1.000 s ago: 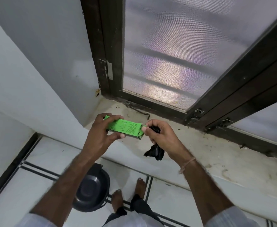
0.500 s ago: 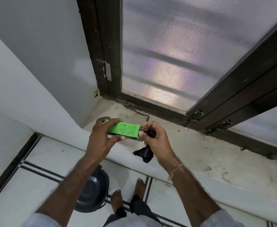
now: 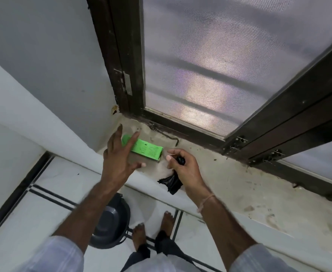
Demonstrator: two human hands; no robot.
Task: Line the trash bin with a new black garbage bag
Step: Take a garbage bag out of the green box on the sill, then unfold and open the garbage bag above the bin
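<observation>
A green box point(image 3: 148, 151) of garbage bags lies on the stone window sill point(image 3: 229, 179) near its left corner. My left hand point(image 3: 120, 157) hovers over the box's left end with the fingers spread and straight; whether they touch it I cannot tell. To the right of the box my right hand point(image 3: 182, 165) grips a folded black garbage bag point(image 3: 172, 183), whose end hangs out below the palm. Down on the floor, under my left forearm, stands the dark round trash bin point(image 3: 112, 226); I see no bag in it.
A dark wooden window frame point(image 3: 128, 75) with mesh panes rises behind the sill, and a metal hook latch point(image 3: 164, 134) lies just behind the box. White walls close in on the left. My bare feet point(image 3: 153, 228) stand on white floor tiles beside the bin.
The green box left my hands and now lies on the sill. My left hand opened above it. My right hand drew back to the right, still holding the black bag.
</observation>
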